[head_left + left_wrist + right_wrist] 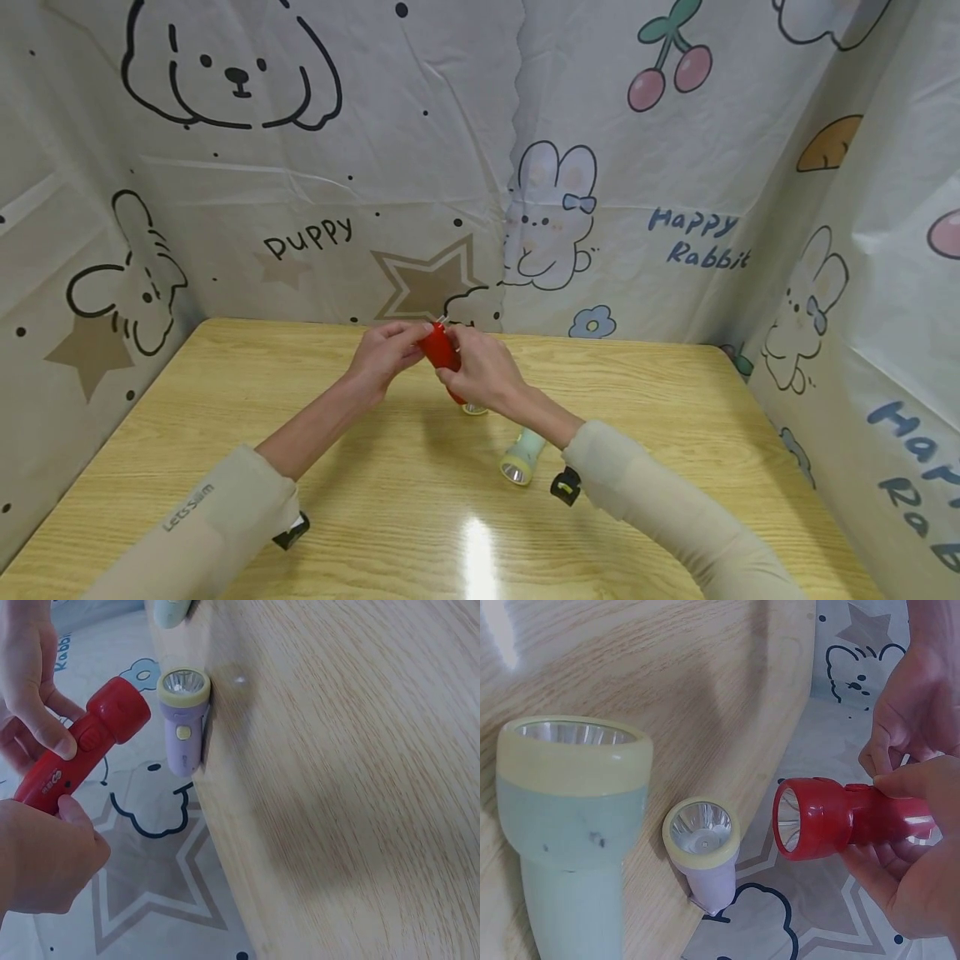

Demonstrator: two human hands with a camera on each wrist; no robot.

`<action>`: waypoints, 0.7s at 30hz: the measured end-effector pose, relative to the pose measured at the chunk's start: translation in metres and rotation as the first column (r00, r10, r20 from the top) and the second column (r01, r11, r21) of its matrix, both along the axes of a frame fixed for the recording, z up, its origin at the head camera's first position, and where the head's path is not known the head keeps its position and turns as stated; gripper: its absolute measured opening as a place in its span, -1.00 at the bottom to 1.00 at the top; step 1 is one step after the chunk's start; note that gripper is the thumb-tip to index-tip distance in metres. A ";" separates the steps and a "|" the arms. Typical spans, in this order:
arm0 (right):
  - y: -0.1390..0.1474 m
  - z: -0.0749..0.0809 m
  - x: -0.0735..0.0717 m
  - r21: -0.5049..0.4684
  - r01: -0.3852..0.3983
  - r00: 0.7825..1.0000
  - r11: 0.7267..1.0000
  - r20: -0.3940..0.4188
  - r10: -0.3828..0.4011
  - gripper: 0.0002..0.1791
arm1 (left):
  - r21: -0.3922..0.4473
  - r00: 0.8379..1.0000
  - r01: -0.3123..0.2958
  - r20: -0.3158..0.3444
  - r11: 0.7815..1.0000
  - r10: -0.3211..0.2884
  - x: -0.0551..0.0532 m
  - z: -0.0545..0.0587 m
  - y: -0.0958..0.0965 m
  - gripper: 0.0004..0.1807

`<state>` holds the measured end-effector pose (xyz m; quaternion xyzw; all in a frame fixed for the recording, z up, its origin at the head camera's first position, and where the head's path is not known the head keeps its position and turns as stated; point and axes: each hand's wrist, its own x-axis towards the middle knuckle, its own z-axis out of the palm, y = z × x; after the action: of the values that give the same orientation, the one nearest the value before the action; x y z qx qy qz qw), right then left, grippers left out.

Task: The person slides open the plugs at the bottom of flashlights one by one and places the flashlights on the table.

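A red flashlight [440,348] is held up above the far side of the table, its lens end pointing down toward me. My right hand [486,365] grips its body, the thumb lying near the switch in the left wrist view. At the tail end, my left hand [384,357] pinches the flashlight with thumb and fingers. Two thin metal prongs [442,319] stick out at that tail end. The clear lens shows in the red head [799,819] in the right wrist view, while the fingers hide part of the body.
A purple flashlight [184,739] with a yellow rim lies near the table's far edge. Closer to me is a mint-green flashlight [522,457], partly under my right forearm. The wooden table [375,517] meets a printed cloth backdrop [420,183] behind and at both sides.
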<state>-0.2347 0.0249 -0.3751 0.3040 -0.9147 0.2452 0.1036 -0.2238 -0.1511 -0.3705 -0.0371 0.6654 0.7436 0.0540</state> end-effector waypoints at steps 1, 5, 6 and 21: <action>0.000 0.000 0.000 -0.001 -0.001 1.000 1.000 0.004 0.001 -0.55 | 0.000 1.000 0.006 -0.002 1.000 -0.006 0.000 0.000 0.000 -0.59; 0.000 0.001 0.000 -0.017 -0.011 1.000 1.000 0.029 0.011 -0.56 | -0.006 1.000 0.019 0.003 1.000 -0.019 -0.001 0.000 -0.001 -0.58; 0.000 0.002 -0.001 -0.022 -0.013 0.999 1.000 0.038 0.014 -0.56 | -0.008 1.000 0.021 0.004 1.000 -0.021 -0.001 0.000 -0.001 -0.58; 0.002 0.004 -0.001 -0.028 0.010 0.994 1.000 0.110 -0.007 -0.58 | -0.043 0.999 0.045 -0.020 0.998 -0.046 -0.001 -0.003 0.001 -0.56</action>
<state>-0.2360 0.0269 -0.3715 0.2847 -0.9167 0.2742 0.0583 -0.2243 -0.1498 -0.3734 -0.0152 0.6824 0.7281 0.0632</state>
